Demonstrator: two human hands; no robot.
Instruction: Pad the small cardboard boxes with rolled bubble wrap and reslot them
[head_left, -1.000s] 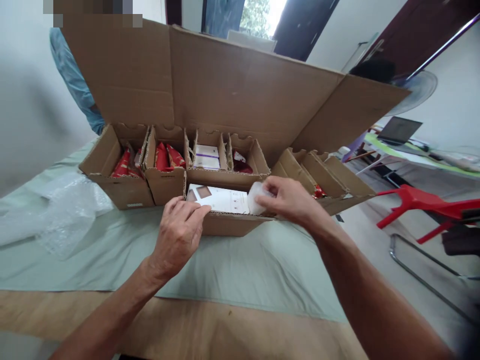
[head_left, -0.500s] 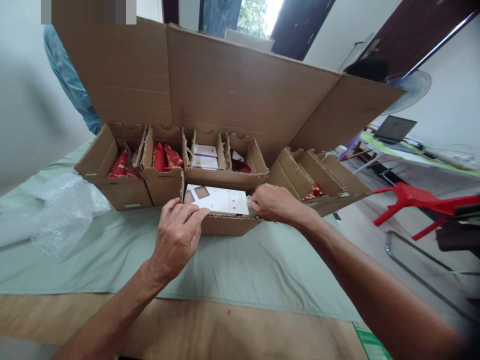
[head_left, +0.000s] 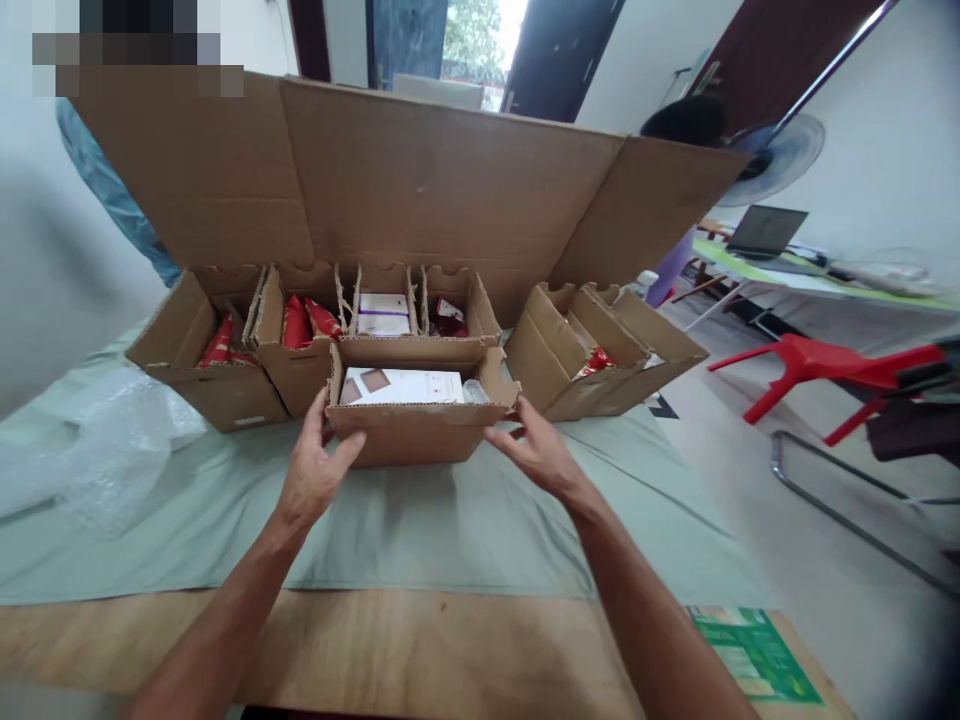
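Observation:
A small open-topped cardboard box (head_left: 420, 437) stands at the front of a row of similar boxes. My left hand (head_left: 313, 470) holds its left end, the thumb on the front face and the fingers round the corner. At the right end, my right hand (head_left: 536, 450) is placed likewise, thumb in front and fingers along the side. Inside lies a flat white carton (head_left: 409, 385) with brown squares printed on it. Something of clear plastic (head_left: 474, 391) is tucked in beside the carton's right end. Fingertips of both hands are partly hidden by the box.
Behind stand boxes with red packets (head_left: 296, 322) and white-and-purple cartons (head_left: 384, 312). A tall cardboard panel (head_left: 450, 190) rises behind them. Bubble wrap (head_left: 112, 450) lies left on the green cloth (head_left: 420, 545). A red stool (head_left: 810, 370) and a laptop (head_left: 769, 235) are at the right.
My right hand has come out from inside the box and moved to its right end. My left hand has shifted from the front rim to the left end.

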